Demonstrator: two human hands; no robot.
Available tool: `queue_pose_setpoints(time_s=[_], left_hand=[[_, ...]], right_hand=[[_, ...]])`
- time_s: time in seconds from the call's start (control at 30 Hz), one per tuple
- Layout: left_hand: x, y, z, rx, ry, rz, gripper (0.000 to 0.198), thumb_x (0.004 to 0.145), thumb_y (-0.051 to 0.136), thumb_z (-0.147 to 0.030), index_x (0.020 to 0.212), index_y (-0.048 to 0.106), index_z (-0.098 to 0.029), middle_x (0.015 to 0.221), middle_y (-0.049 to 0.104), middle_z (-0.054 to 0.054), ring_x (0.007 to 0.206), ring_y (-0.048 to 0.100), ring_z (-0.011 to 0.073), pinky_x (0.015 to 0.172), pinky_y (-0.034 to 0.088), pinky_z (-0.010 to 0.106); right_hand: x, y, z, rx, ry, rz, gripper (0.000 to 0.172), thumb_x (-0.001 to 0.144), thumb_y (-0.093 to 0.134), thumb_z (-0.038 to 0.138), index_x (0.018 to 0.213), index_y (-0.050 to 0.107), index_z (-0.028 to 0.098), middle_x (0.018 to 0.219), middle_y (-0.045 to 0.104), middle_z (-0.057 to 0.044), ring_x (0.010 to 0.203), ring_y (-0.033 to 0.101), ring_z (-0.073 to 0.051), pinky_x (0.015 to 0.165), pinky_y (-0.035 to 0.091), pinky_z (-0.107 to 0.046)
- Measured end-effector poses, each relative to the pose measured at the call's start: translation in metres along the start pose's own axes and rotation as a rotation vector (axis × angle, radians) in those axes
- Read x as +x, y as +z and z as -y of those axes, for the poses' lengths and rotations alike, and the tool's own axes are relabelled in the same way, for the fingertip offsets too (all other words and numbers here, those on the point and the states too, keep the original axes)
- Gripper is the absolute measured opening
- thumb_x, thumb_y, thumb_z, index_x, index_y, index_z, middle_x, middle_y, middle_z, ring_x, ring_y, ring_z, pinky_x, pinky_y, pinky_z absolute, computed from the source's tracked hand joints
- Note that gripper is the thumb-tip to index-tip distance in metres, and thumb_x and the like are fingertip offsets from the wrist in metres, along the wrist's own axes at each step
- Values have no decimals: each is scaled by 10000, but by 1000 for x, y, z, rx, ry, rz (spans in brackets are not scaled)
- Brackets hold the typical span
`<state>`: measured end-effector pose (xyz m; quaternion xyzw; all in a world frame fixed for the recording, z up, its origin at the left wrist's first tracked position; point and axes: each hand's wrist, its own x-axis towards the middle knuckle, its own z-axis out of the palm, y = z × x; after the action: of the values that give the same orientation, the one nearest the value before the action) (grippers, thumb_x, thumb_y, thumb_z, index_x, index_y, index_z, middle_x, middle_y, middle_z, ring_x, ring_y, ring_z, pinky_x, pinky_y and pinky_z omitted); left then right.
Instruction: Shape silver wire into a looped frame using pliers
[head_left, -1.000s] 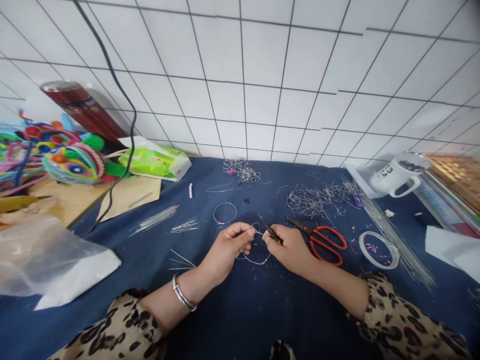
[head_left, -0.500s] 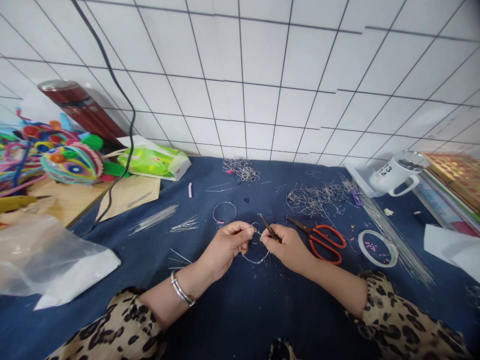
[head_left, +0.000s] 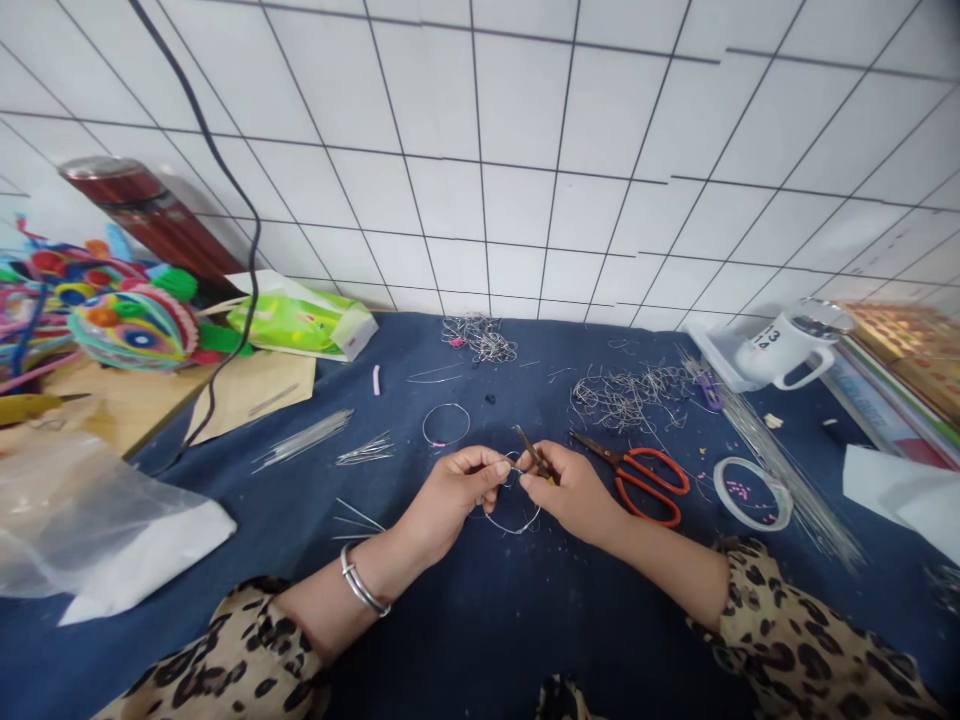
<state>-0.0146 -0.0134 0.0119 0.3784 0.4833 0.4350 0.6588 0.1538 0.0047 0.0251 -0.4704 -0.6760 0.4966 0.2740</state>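
Note:
My left hand (head_left: 452,496) is pinched on a thin wire ring (head_left: 513,522) that hangs just above the dark blue cloth (head_left: 480,640). My right hand (head_left: 571,490) is closed round small dark pliers (head_left: 529,450), whose tip points up and away at the top of the ring. The two hands almost touch at the fingertips. A finished wire ring (head_left: 445,424) lies on the cloth just beyond my left hand.
Orange-handled scissors (head_left: 646,478) lie right of my right hand, with a tape roll (head_left: 751,492) and a long wire bundle (head_left: 787,480) further right. Cut wire scraps (head_left: 630,392), straight wire pieces (head_left: 304,438), a white mug (head_left: 787,345), a green tissue pack (head_left: 304,322) and a plastic bag (head_left: 97,520) surround the spot.
My hands have drawn slightly closer together over the ring. The view has shifted a little to the right and down.

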Motion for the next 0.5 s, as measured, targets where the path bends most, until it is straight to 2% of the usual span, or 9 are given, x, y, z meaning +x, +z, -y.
queue_pose_setpoints(time_s=[0.5], left_hand=[[-2, 3, -2, 30, 10, 12, 174, 716, 649, -312, 743, 626, -142, 540, 531, -20, 471, 452, 68, 464, 351, 188]], right_hand=[[0, -1, 3, -62, -11, -24, 51, 749, 493, 228, 748, 517, 183, 603, 459, 53, 563, 414, -83, 556, 338, -201]])
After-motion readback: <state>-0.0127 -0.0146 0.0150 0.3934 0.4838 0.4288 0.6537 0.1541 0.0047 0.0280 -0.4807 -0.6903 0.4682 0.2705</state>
